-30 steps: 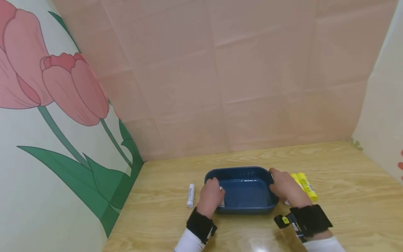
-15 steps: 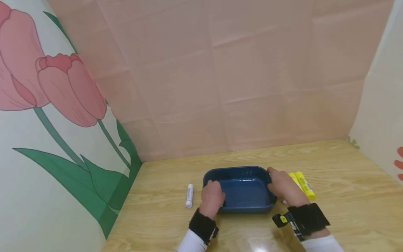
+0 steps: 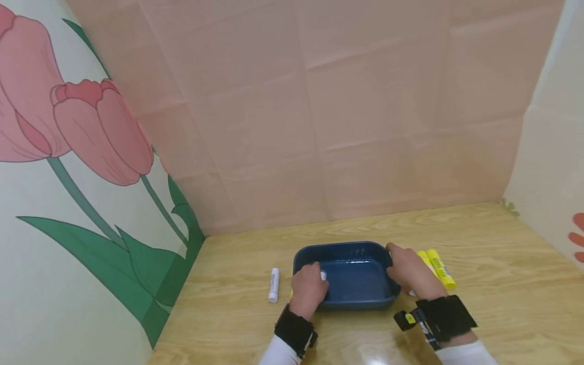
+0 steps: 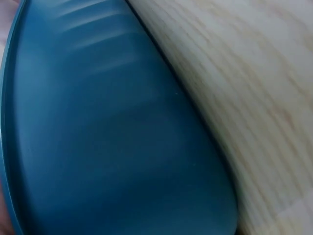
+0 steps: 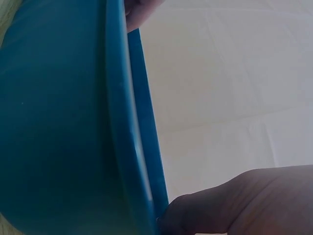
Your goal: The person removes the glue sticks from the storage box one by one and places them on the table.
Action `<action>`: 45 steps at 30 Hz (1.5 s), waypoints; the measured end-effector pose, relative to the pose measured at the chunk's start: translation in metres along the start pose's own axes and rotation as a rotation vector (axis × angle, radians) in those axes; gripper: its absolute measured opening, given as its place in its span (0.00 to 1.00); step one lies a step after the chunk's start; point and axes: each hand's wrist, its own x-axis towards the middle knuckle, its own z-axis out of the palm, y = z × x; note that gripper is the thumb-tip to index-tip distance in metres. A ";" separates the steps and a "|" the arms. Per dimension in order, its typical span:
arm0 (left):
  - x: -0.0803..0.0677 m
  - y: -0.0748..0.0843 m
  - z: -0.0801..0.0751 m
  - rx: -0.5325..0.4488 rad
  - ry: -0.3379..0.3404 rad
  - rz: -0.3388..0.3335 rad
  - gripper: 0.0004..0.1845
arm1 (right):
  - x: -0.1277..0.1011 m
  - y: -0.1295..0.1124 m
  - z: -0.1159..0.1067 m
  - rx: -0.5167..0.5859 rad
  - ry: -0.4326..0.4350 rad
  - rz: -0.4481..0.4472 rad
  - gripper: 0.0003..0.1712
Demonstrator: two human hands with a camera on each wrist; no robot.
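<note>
A dark blue tray (image 3: 351, 253) sits on the wooden table (image 3: 493, 284), near its front edge and about midway between the side walls, with its open side up. The left hand (image 3: 309, 289) grips the tray's left rim, the fingers curled over the edge and into the inside, where a small white thing (image 3: 323, 276) shows just beside the fingertips; what it is cannot be told. The right hand (image 3: 410, 274) grips the right rim in the same way, with the thumb on the near side of the wall. In the right wrist view a fingertip (image 5: 142, 7) lies over the rim of the tray (image 5: 63, 122), and in the left wrist view the outer wall of the tray (image 4: 112, 137) fills most of the picture above the table (image 4: 254, 98). A white stick (image 3: 274, 285) lies on the table just left of the tray, apart from it. Two yellow sticks (image 3: 437, 268) lie side by side just beyond the right hand. A pink papered wall (image 3: 319, 101) stands behind, and a wall painted with tulips (image 3: 91, 126) on the left.
</note>
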 end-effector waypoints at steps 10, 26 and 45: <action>0.002 -0.002 0.001 -0.019 -0.058 0.007 0.13 | 0.000 -0.001 0.002 0.009 0.000 0.008 0.34; 0.006 -0.005 0.003 -0.142 -0.055 0.025 0.13 | 0.000 -0.003 -0.001 -0.002 0.013 0.014 0.35; 0.003 -0.005 0.003 -0.224 -0.059 -0.011 0.16 | -0.003 -0.003 0.001 -0.015 0.027 -0.005 0.33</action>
